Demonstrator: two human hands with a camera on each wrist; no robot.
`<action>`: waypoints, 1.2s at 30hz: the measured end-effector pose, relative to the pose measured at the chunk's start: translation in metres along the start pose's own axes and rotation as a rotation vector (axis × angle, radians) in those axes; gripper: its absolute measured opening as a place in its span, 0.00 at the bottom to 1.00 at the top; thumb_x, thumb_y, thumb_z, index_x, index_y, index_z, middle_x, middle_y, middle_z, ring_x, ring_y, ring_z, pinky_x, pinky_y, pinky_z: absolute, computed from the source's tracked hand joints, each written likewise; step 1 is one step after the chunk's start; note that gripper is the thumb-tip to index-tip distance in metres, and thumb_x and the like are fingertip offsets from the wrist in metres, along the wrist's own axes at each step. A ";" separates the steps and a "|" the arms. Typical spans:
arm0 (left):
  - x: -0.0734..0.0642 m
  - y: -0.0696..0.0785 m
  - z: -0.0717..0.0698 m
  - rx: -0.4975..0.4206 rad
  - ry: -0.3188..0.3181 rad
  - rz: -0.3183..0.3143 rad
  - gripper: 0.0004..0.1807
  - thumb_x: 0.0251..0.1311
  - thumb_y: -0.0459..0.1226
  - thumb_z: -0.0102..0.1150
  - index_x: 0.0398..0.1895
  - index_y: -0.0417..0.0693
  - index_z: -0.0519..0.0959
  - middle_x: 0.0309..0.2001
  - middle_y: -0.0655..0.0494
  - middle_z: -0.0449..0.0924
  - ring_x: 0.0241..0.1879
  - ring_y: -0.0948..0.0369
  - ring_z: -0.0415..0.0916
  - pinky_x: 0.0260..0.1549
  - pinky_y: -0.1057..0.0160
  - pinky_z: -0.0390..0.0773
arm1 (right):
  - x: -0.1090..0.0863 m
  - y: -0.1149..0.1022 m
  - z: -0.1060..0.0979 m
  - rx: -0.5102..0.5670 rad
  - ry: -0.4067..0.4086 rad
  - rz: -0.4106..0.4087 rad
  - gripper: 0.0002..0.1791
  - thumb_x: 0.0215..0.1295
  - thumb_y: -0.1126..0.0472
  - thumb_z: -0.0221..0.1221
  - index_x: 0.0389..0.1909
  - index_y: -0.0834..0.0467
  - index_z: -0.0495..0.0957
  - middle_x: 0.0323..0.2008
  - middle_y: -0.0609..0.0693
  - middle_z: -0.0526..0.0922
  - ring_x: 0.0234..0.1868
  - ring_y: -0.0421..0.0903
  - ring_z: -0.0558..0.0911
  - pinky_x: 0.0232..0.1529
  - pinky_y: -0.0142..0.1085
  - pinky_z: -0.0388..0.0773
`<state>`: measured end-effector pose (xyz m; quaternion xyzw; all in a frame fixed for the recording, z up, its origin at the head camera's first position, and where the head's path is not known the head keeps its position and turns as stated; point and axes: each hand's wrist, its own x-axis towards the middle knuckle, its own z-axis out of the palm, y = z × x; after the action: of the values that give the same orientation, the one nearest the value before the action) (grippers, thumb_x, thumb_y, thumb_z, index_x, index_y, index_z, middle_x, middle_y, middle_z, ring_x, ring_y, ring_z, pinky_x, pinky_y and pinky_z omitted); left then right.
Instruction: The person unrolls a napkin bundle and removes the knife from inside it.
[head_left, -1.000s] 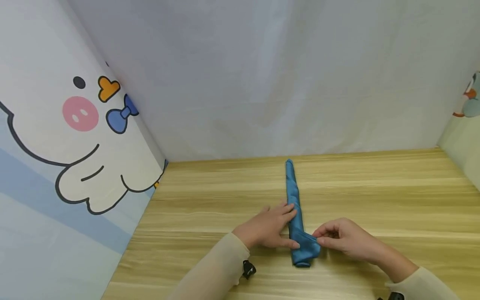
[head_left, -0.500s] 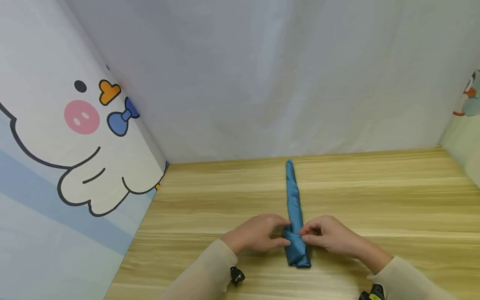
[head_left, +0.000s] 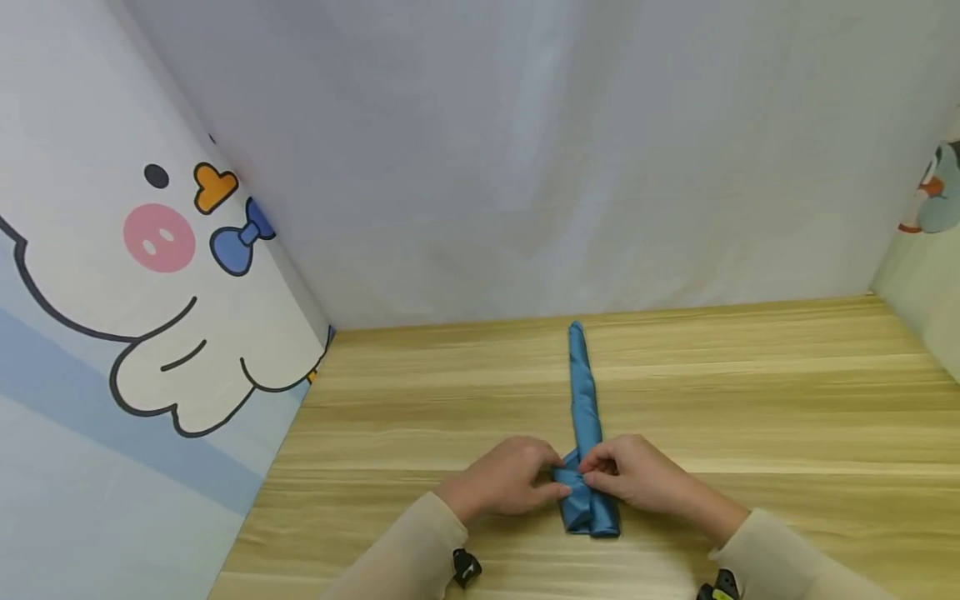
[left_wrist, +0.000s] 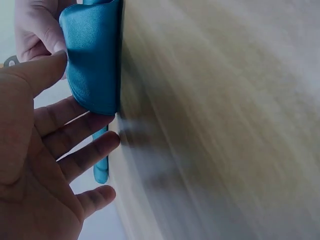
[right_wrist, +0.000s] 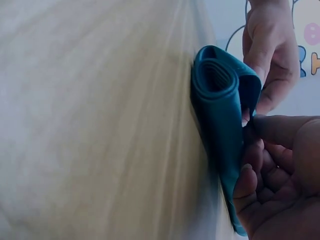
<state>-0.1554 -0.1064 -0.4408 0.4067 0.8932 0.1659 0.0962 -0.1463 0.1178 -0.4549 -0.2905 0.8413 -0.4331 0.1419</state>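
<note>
A shiny blue cloth (head_left: 585,408), rolled into a long narrow strip, lies on the table pointing away from me. At its near end a flap (head_left: 577,507) is folded over to the left of the roll. My left hand (head_left: 506,477) holds that flap at its left edge, thumb on one side and fingers on the other; its last fingers stretch free in the left wrist view. From the right, my right hand (head_left: 637,477) pinches the flap's upper edge between thumb and forefinger. The right wrist view shows the coiled layers of the roll's end (right_wrist: 215,80).
The wood-grain table (head_left: 420,375) ends at a pale hanging sheet (head_left: 525,183) at the back. A cartoon-printed sheet (head_left: 82,275) rises on the left. Another print (head_left: 937,196) shows at the far right.
My right hand has moved left, carrying the flap over the roll from its right side to its left. My left hand has shifted from lying on the roll to holding the flap's edge.
</note>
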 end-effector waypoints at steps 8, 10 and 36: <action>-0.003 0.001 0.001 0.050 0.037 -0.021 0.14 0.60 0.52 0.54 0.33 0.54 0.81 0.29 0.68 0.76 0.31 0.72 0.71 0.43 0.63 0.71 | 0.001 -0.005 0.006 -0.050 0.039 -0.009 0.04 0.60 0.58 0.60 0.32 0.54 0.82 0.23 0.37 0.77 0.23 0.33 0.74 0.25 0.30 0.72; -0.004 0.001 0.001 0.046 0.033 -0.029 0.14 0.60 0.52 0.54 0.31 0.54 0.80 0.28 0.68 0.76 0.29 0.73 0.70 0.43 0.63 0.71 | 0.000 -0.004 0.006 -0.057 0.042 -0.014 0.04 0.60 0.58 0.60 0.32 0.53 0.82 0.23 0.37 0.77 0.24 0.33 0.74 0.25 0.30 0.72; -0.042 0.006 -0.011 -0.013 0.062 -0.077 0.10 0.62 0.49 0.53 0.30 0.56 0.80 0.27 0.70 0.71 0.26 0.74 0.66 0.27 0.74 0.68 | -0.006 -0.007 0.004 -0.104 0.037 0.004 0.05 0.60 0.59 0.60 0.34 0.54 0.82 0.24 0.36 0.76 0.24 0.34 0.74 0.25 0.30 0.72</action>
<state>-0.1271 -0.1370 -0.4272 0.3660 0.9097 0.1802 0.0775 -0.1371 0.1154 -0.4520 -0.2879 0.8656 -0.3940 0.1119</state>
